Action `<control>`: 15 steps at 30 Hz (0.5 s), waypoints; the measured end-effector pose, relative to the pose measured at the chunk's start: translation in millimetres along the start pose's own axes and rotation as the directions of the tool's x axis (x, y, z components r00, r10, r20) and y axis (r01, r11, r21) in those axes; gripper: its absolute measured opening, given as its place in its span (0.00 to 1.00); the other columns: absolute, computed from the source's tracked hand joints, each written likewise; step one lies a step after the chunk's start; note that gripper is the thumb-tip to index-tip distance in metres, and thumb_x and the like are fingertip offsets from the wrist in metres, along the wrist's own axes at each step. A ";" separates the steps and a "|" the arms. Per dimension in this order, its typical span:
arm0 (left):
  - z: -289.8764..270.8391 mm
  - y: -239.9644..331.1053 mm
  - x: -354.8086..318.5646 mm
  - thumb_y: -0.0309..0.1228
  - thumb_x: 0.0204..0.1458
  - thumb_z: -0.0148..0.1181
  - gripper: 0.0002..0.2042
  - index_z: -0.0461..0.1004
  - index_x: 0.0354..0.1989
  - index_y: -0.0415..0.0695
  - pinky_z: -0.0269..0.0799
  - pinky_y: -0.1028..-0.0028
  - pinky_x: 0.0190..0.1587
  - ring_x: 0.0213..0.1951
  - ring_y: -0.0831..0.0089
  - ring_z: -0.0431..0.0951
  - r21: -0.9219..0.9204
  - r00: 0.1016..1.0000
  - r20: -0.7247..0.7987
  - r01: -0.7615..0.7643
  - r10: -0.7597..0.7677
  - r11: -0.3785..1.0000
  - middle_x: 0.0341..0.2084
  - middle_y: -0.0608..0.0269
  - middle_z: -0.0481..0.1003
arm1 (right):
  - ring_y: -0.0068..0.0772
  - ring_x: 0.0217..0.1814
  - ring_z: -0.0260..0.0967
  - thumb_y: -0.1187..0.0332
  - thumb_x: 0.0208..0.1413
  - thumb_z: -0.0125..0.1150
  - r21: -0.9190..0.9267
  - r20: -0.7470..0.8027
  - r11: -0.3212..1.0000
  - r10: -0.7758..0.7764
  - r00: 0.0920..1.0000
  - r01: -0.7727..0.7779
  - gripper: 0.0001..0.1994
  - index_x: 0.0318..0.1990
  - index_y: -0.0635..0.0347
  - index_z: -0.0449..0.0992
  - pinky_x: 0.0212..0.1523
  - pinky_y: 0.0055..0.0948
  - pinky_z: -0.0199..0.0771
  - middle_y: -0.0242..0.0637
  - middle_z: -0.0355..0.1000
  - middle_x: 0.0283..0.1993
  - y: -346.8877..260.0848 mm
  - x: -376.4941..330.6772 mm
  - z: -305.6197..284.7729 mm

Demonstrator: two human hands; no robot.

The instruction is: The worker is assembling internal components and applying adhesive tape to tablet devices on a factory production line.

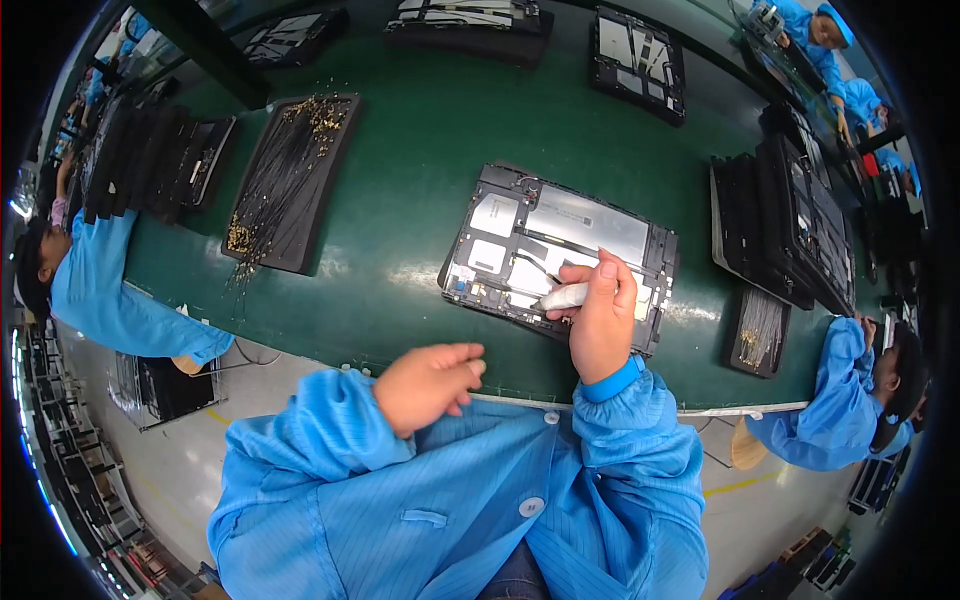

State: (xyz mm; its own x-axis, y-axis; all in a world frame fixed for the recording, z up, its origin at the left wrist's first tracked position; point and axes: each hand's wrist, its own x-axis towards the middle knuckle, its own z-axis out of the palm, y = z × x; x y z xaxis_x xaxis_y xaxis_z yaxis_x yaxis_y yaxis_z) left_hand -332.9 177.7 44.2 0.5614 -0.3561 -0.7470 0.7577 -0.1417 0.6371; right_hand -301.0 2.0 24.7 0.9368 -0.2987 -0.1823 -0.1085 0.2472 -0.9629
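An opened tablet or thin laptop body (585, 222) lies tilted on the green table in front of me. Silver battery plates, dark cables and small boards show inside it. Over its near right part is my right hand (603, 318), wearing a blue wristband, with its fingers pinched together. A white, tapered piece (566, 297) shows at these fingers, pointing down at the boards; whether it is a held tool or a finger covering, I cannot tell. My left hand (430, 385) hovers by the table's near edge, fingers loosely stretched to the right, holding nothing.
A black tray (340, 150) of thin black cables with gold ends lies left; a smaller cable tray (758, 335) is at right. Stacks of dark device bodies (790, 215) stand on both sides. More opened devices (640, 60) lie along the far side. Co-workers in blue sit left and right.
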 end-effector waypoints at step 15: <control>9.7 3.9 41.8 0.31 0.48 0.46 0.13 0.62 0.43 0.41 0.62 0.83 0.20 0.20 0.82 0.66 -0.101 0.997 0.051 0.055 -0.050 0.993 0.24 0.69 0.65 | 0.43 0.36 0.66 0.59 0.46 0.45 -0.806 0.547 0.421 0.263 0.794 0.416 0.18 0.43 0.59 0.66 0.39 0.32 0.64 0.46 0.68 0.35 -18.7 31.5 23.3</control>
State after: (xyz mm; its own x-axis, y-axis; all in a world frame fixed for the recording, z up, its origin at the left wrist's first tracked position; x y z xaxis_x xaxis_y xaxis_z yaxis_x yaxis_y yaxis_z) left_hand -309.7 153.3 17.3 0.5051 -0.3948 -0.7675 0.8172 -0.0671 0.5724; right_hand -261.7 9.5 41.6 0.8977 0.3324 -0.2892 0.0759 -0.7633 -0.6416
